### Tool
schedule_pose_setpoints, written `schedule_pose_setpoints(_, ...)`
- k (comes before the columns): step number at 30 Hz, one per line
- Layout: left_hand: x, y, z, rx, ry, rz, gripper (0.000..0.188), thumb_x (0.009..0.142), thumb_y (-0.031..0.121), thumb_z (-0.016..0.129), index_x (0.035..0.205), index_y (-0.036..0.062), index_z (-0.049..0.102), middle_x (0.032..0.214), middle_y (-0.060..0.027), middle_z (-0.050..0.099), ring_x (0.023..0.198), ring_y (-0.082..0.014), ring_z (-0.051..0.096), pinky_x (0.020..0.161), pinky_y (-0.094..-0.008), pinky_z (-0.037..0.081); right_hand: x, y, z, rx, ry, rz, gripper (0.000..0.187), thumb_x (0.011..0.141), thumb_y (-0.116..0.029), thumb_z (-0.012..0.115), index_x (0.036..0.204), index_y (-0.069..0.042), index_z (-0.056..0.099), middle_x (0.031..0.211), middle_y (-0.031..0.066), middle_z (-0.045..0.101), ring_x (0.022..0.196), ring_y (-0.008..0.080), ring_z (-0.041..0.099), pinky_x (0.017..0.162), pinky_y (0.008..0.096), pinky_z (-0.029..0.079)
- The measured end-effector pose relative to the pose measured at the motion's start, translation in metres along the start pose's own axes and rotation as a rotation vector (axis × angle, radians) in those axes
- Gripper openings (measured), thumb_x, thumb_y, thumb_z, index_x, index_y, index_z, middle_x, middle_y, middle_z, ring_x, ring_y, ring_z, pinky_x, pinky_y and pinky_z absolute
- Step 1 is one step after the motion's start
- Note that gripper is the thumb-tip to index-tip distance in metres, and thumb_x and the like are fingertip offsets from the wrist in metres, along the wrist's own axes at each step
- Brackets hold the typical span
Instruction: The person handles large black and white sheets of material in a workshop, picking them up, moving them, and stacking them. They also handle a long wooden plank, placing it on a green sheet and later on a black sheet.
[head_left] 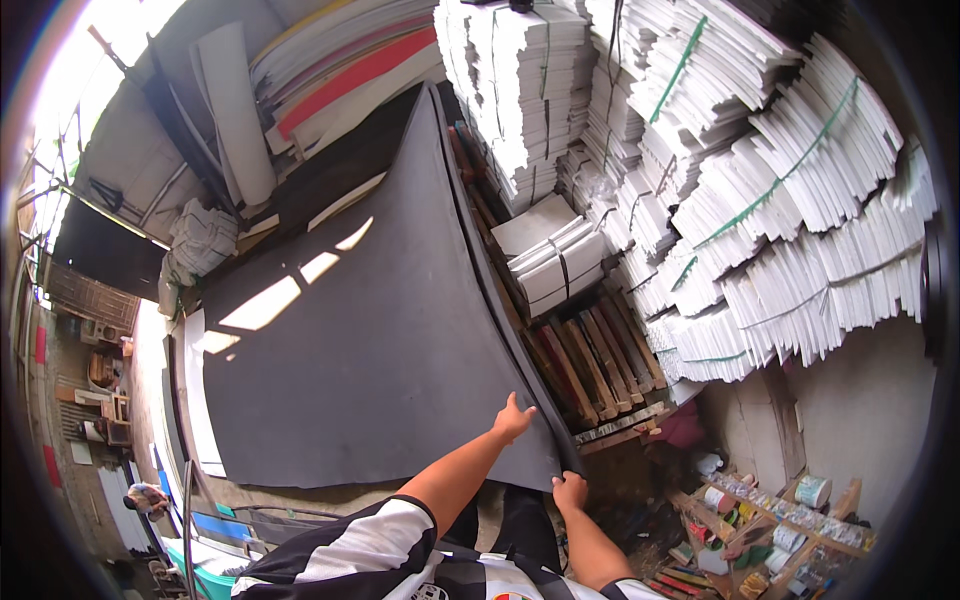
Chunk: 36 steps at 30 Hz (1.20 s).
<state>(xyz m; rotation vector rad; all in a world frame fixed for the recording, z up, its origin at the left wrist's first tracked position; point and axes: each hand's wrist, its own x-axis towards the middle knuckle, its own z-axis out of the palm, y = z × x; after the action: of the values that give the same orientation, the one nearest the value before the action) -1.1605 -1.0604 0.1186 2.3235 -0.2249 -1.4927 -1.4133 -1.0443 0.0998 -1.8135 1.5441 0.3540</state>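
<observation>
A big dark grey sheet (pixel 350 340) lies in front of me, its right edge raised and curling along its length. My right hand (pixel 570 490) is closed on the sheet's near right corner, with the fingers wrapped at the edge. Further up, my left hand (pixel 514 420) rests on the sheet's surface near that same edge, its fingers apart and nothing held. Patches of sunlight (pixel 262 304) fall across the far left part of the sheet.
Tall stacks of white boards (pixel 800 190) tied with straps stand at the right. Beside the sheet lie a strapped white bundle (pixel 555 268) and wooden slats (pixel 595 360). Cans and tools crowd a wooden rack (pixel 780 520) at lower right. Another person (pixel 148 498) is at far left.
</observation>
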Motion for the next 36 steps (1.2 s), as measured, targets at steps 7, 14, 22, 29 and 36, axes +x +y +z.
schedule_pose_setpoints(7,-0.013,0.021,-0.004,0.014,-0.022,-0.022,0.096,0.094,0.042,0.068,0.164,0.0185,0.006,0.133,-0.0254,0.063,0.107,-0.0446,0.07,0.065,-0.0474,0.066,-0.005,-0.026,-0.02,0.076,0.004,-0.027,0.024,0.085,-0.022,0.078,0.096,-0.001,0.073,0.099,0.0258,0.072,0.098,0.0467,0.068,0.084,0.0526,0.054)
schedule_pose_setpoints(14,-0.014,0.023,0.004,0.035,0.004,0.012,0.098,0.091,0.046,0.072,0.164,0.019,0.012,0.131,-0.025,0.065,0.101,-0.043,0.072,0.062,-0.048,0.066,0.002,-0.058,-0.034,0.175,0.004,-0.117,0.03,0.086,-0.018,0.078,0.106,0.004,0.073,0.099,0.0296,0.071,0.098,0.047,0.068,0.084,0.049,0.054)
schedule_pose_setpoints(22,-0.019,0.033,0.014,0.084,0.045,0.002,0.106,0.085,0.049,0.078,0.162,0.0116,0.015,0.128,-0.0243,0.067,0.111,-0.0405,0.07,0.083,-0.0474,0.061,0.028,-0.08,-0.056,-0.017,-0.106,-0.188,0.03,0.088,-0.025,0.074,0.106,-0.001,0.07,0.1,0.0266,0.073,0.099,0.0471,0.069,0.087,0.0543,0.054)
schedule_pose_setpoints(29,-0.031,0.019,0.024,0.086,0.032,-0.023,0.11,0.085,0.059,0.073,0.162,0.0073,0.014,0.134,-0.0267,0.063,0.125,-0.0423,0.062,0.104,-0.0502,0.05,0.054,-0.078,-0.032,-0.317,-0.126,-0.284,0.042,0.088,-0.036,0.071,0.117,-0.008,0.057,0.1,0.024,0.074,0.098,0.0467,0.071,0.085,0.0568,0.056)
schedule_pose_setpoints(36,-0.035,-0.069,0.007,-0.061,0.042,0.061,0.067,0.091,0.051,0.068,0.136,0.0019,0.058,0.132,-0.0225,0.066,0.126,-0.0384,0.061,0.105,-0.0473,0.049,0.034,-0.111,-0.03,-0.354,0.13,-0.449,0.064,0.084,-0.019,0.077,0.139,-0.01,0.045,0.128,0.0153,0.056,0.119,0.0371,0.059,0.094,0.0498,0.051)
